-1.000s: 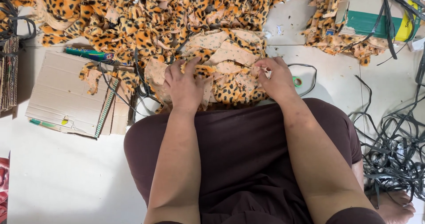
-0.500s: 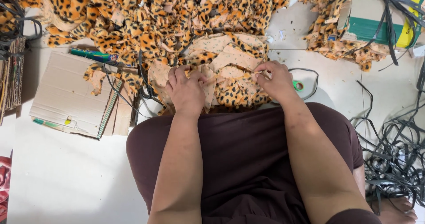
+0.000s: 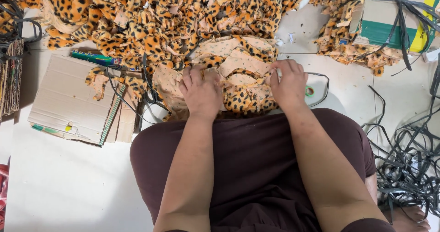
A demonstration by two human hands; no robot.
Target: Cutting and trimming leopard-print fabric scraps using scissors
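Note:
A big heap of leopard-print plush fabric pieces [image 3: 174, 25] covers the floor ahead of my knees. Right in front of me lies a small stack of pieces [image 3: 240, 64], some turned pale backing side up. My left hand [image 3: 200, 92] presses down on the left part of that stack, fingers curled onto the fabric. My right hand [image 3: 288, 85] pinches the right edge of a pale piece between thumb and fingers. Both forearms reach over my dark maroon lap [image 3: 247, 168].
Flattened cardboard [image 3: 73, 99] lies on the white floor at left, with a green-handled tool [image 3: 94, 58] at its top edge. A cardboard box [image 3: 394, 16] bound with black straps stands top right. Tangled black straps [image 3: 408, 168] lie at right. A small green tape roll [image 3: 310, 91] sits by my right hand.
Both hands have shifted slightly on the stack; my right hand has closed onto the edge of a pale piece. The view has tilted a little.

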